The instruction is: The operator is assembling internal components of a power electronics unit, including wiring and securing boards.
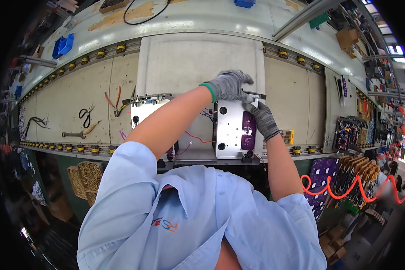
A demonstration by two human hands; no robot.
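A white metal case [229, 130] with black round feet and a purple panel [248, 130] stands in front of me. My left hand [229, 85], in a grey glove with a green cuff, reaches across to its far end. Its fingers are bent by a dark bracket [258, 96], and whatever they pinch is hidden. At the far right corner of the case, my right hand [263, 120], gloved in grey, has its fingers curled against the same spot, close to the left fingertips. A second white case [145, 109] is partly covered by my left forearm. Red wires [200, 137] run between the cases.
Pliers [117, 104], scissors [86, 116] and a wooden-handled tool [82, 134] lie on the left. A pale board [198, 58] lies beyond the cases. Rollers [283, 54] line the bench. A red coiled hose [339, 196] hangs at right; bins of brass-coloured parts [89, 177] sit lower left.
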